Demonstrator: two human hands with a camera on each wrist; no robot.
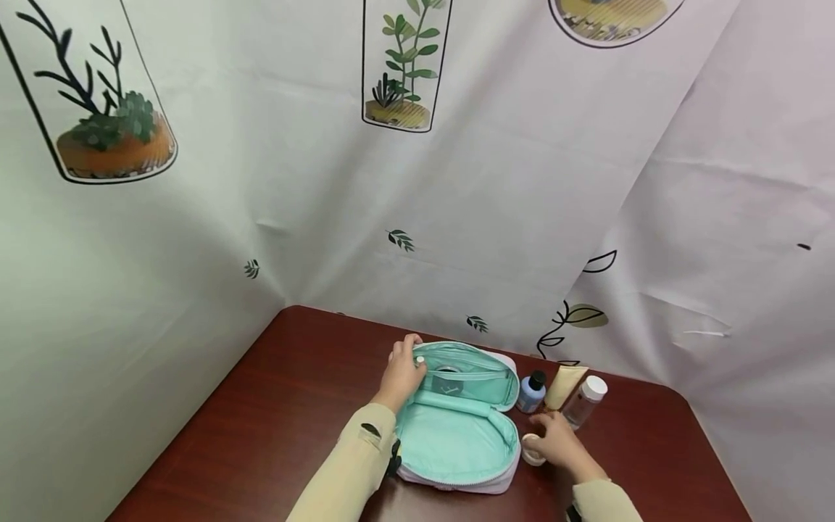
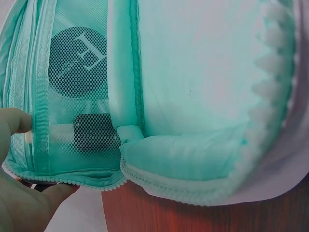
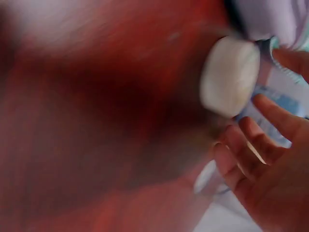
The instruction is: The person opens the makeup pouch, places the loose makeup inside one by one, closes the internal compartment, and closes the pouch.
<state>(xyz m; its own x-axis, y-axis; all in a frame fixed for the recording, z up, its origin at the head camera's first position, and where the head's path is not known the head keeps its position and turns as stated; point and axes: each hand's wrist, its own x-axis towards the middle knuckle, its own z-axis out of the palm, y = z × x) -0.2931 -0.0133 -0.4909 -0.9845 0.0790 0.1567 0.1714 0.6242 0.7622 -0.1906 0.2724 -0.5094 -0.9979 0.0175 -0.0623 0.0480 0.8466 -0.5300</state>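
An unzipped toiletry bag (image 1: 457, 446) with a mint lining lies spread out. My left hand (image 1: 401, 375) grips the rim of its raised lid at the left side, fingers on both sides of the edge in the left wrist view. Behind the lid's mesh pocket (image 2: 63, 108) show a dark round item (image 2: 77, 63) with a letter and a small item with a dark block (image 2: 95, 133). My right hand (image 1: 561, 441) is over a small white jar (image 1: 533, 458) beside the bag; its fingers look spread and the jar sits just past the fingertips in the blurred right wrist view.
Behind my right hand stand a blue bottle (image 1: 531, 395) with a black cap, a cream tube (image 1: 562, 386) and a clear bottle (image 1: 585, 402) with a white cap. The dark red table (image 1: 261, 406) meets a printed cloth wall (image 1: 417, 188) at its back.
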